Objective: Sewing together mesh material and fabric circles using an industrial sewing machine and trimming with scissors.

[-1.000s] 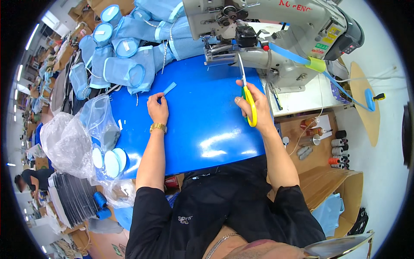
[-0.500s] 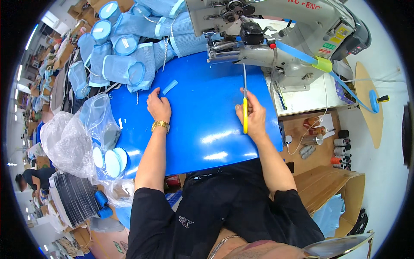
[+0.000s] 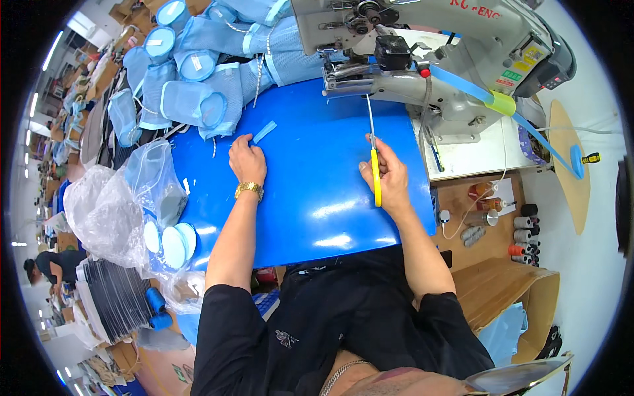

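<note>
My right hand [image 3: 388,179] is closed round the yellow handles of a pair of scissors [image 3: 377,177], seen nearly edge-on. Their slim metal blades point away from me, toward the sewing machine's arm [image 3: 396,86]. On the blue tabletop [image 3: 297,178], my left hand [image 3: 248,163] rests palm down with loosely bent fingers slightly apart and no object visible in it. Just beyond its fingertips lies a short light-blue strip [image 3: 265,131]. Light-blue mesh bags [image 3: 191,102] with round ends and cords are heaped at the far left.
Clear plastic bags [image 3: 99,211] and round light-blue discs [image 3: 177,245] sit at the table's left edge. A blue tape [image 3: 462,82] runs to the machine from the right. Thread spools [image 3: 523,234] and an open cardboard box [image 3: 528,297] are at right. Another person [image 3: 56,267] bends over far left.
The scissors have tilted slightly, their tips shifting left. My left hand stays by the strip with little change. The whole view has shifted a little.
</note>
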Tool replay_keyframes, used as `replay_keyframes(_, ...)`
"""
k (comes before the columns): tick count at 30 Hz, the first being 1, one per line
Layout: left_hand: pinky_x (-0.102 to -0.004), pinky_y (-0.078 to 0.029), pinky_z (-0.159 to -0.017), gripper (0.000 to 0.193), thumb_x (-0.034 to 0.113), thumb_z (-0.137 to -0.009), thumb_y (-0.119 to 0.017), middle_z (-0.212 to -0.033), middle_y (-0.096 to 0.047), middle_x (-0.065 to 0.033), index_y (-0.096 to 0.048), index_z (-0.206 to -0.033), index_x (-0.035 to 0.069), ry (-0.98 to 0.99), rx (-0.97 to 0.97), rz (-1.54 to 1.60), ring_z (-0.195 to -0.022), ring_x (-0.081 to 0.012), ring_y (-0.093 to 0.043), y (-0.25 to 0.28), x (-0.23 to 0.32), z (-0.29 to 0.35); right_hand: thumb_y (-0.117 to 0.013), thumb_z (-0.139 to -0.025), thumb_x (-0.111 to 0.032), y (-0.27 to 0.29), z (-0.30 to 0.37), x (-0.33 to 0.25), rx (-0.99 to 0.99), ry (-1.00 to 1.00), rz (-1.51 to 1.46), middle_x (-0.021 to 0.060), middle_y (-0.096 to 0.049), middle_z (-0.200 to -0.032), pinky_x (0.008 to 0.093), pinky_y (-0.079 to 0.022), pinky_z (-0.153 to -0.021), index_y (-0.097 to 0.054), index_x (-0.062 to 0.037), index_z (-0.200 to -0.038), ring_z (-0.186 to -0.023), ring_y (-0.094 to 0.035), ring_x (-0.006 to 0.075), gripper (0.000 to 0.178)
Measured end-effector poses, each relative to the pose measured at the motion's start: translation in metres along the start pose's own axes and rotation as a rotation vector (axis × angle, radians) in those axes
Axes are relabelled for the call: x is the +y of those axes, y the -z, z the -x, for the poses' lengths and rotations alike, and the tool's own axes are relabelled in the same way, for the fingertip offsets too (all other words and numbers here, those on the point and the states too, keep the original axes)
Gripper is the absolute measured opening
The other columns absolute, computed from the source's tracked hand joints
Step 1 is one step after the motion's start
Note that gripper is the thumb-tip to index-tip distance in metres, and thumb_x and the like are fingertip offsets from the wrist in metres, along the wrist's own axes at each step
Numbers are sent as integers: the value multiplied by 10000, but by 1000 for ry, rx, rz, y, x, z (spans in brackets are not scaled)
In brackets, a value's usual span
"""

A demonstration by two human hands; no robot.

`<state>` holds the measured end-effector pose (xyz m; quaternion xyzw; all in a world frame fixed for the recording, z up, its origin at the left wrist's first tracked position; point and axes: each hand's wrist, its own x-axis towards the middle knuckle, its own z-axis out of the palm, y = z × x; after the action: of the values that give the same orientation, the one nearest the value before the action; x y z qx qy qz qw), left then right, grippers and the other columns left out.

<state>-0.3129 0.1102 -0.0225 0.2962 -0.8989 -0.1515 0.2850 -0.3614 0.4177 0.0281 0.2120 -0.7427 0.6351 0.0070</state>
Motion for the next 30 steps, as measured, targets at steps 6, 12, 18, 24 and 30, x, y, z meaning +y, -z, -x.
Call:
replay_keyframes(6,-444,-417,-955,309,113,-821,-489,-1171,-609,-133,-629,-1095,83,15,-8,4,-1096,-337,-536,1,0,0,-649,-911,-284,5,-19,-41,-194,-252,-294,-15,-500,-785,244,-539,-649,-519,-47,-1279,-631,-514,68,456)
replay_keyframes(12,-447,-404,-966,302,107,-817,-500,-1202,-596,-109,-627,-1090,93,28,-25,10,-1130,-327,-517,3,2,0,-525,-947,-500,5,-32,-42,-294,-118,-259,26,-538,-839,267,-530,-666,-498,-50,-1249,-684,-536,91,543)
replay_keyframes(18,-435,-406,-960,295,108,-826,-528,-1183,-606,-112,-624,-1105,91,58,-17,24,-1120,-326,-522,6,2,2,-581,-926,-467,1,-33,-46,-226,-184,-286,33,-557,-780,257,-466,-591,-545,-63,-1201,-640,-564,112,491)
replay_keyframes(24,-360,-454,-863,183,164,-846,-669,-1031,-661,-101,-676,-1006,74,-70,124,604,-986,-255,-601,18,52,-5,-794,-737,-337,17,-18,-46,-322,-172,570,98,-598,-752,367,-482,-640,-562,-74,-1225,-693,-605,239,601)
replay_keyframes(30,-269,-519,-713,194,118,-825,-725,-968,-675,-83,-678,-990,27,-92,-41,1083,-858,-153,-642,34,166,-22,-724,-796,-222,53,-32,-38,-146,156,728,193,-666,-1033,424,-521,-774,-594,-27,-1200,-895,-662,342,467)
